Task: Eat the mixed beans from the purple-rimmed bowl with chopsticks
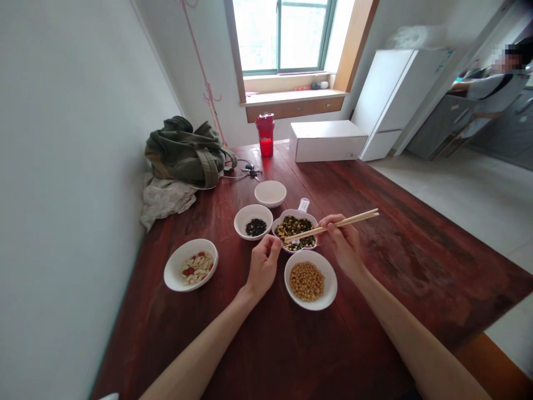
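My right hand (342, 244) holds a pair of wooden chopsticks (337, 224), their tips reaching over a white, purple-rimmed dish (291, 213) of mixed green and black beans. My left hand (263, 265) hangs with curled fingers between a white bowl (242, 221) of black beans and a white bowl (328, 283) of yellow soybeans. It holds nothing visible. Farther left, a white bowl (175, 266) holds pale nut pieces and red seeds. A small white bowl (270, 193) stands beyond the dish, its inside hidden from this angle.
The bowls stand on a dark red wooden table (387, 261), with a wall along its left side. At the far end are a red cup (265, 135), an olive bag (185, 153), keys (251, 172) and a white box (327, 141). A person (491, 91) stands at a counter, far right.
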`<action>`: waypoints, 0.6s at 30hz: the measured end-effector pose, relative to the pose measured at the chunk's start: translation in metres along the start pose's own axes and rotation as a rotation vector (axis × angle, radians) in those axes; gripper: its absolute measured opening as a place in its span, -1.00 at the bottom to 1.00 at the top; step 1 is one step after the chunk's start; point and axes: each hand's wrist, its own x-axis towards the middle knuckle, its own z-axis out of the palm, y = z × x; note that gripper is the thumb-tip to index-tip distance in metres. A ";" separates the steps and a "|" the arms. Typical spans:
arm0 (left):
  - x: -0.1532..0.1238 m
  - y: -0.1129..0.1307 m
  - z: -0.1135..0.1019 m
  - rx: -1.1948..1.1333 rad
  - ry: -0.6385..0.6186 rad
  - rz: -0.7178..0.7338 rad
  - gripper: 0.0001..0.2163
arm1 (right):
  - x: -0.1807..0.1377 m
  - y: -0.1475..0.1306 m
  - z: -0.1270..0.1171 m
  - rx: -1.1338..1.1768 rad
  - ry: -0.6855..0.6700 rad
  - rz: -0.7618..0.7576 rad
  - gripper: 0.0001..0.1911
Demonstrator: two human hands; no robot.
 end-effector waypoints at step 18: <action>0.002 -0.002 -0.002 -0.036 0.066 -0.114 -0.63 | 0.009 0.008 -0.024 -0.465 -0.193 -0.027 -0.80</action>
